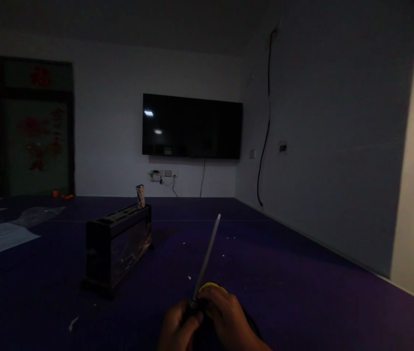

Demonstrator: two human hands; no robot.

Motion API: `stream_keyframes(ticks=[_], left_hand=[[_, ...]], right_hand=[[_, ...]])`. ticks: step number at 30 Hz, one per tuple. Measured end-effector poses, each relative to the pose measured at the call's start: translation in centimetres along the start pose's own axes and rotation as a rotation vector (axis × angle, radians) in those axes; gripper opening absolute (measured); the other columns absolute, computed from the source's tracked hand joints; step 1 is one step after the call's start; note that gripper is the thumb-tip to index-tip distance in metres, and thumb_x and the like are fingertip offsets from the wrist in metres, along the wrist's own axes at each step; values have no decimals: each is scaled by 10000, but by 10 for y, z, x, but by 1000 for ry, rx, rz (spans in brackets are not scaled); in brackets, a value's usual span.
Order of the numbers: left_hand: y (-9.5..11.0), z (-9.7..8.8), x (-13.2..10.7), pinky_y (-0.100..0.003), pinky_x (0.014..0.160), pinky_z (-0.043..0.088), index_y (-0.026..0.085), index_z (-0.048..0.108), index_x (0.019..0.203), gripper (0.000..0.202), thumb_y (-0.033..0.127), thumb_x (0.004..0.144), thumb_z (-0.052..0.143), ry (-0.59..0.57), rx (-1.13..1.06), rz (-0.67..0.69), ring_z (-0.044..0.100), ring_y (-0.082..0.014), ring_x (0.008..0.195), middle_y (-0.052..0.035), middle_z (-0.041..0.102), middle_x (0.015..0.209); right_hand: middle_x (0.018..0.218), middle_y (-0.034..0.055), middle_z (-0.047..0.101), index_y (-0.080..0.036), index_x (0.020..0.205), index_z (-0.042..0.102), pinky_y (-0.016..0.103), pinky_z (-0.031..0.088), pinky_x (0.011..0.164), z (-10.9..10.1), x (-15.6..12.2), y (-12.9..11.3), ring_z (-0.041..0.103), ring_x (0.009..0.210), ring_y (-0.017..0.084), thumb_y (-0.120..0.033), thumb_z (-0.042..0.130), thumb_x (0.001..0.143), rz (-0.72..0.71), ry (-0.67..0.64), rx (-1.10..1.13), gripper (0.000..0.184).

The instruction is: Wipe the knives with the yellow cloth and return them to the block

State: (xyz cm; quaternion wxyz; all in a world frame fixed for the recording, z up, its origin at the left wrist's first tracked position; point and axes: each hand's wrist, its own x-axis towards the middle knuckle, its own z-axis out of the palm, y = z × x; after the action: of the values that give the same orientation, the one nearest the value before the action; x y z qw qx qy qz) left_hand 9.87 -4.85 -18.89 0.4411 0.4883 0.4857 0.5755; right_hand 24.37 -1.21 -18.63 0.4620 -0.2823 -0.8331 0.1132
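My left hand [178, 324] is closed around the dark lower end of a slim metal rod [209, 246], which resembles a sharpening steel. The rod points up and slightly right, its pale tip free in the air. Pressed close beside it, my right hand [229, 314] has its fingers curled over a dark thing with a yellow curved edge [212, 284]. My fingers and the gloom hide most of that thing. To the left stands a black slotted block [119, 243], like a knife block, with a mottled light handle [140, 196] sticking up from its far end.
The purple tabletop [283, 287] carries small white scraps. At the left lie paper sheets [2, 239], clear plastic film [41, 216] and orange items [63, 195]. A wall-mounted television [192, 126] faces me. A black cable [267, 117] hangs down the right wall.
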Motion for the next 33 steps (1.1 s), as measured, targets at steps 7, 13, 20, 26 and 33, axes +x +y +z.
stream_keyframes(ticks=[7,13,20,26,33], left_hand=[[-6,-2,2,-257,686,469,153,659,871,358,399,612,639,-34,14,-24,604,-215,821,-71,674,842],[-13,0,3,-239,552,415,154,634,904,400,438,623,603,-35,2,-31,543,-152,592,-38,636,747],[-14,-2,3,-234,493,388,148,618,919,426,460,629,599,-47,21,-47,526,-145,531,-6,590,626],[-20,-4,7,-233,474,407,151,636,873,443,505,608,630,-100,34,-54,547,-150,518,-16,612,626],[-9,-5,4,-237,519,437,166,633,889,476,536,590,637,-70,13,-48,570,-170,564,-12,610,594]], right_hand=[[820,40,655,-221,896,589,246,467,674,2,1,4,605,747,150,-59,414,760,9,3,3,275],[806,32,647,-223,871,589,237,457,659,2,2,3,598,737,142,-45,400,755,-9,5,18,284],[828,39,656,-222,883,582,242,471,672,2,1,1,610,747,149,-48,378,750,23,-3,-51,299],[833,46,667,-222,935,591,239,484,663,4,0,5,625,751,156,-66,371,779,83,72,-114,312],[846,50,669,-223,968,578,241,485,680,3,-1,5,627,774,156,-68,369,784,41,93,-113,318]])
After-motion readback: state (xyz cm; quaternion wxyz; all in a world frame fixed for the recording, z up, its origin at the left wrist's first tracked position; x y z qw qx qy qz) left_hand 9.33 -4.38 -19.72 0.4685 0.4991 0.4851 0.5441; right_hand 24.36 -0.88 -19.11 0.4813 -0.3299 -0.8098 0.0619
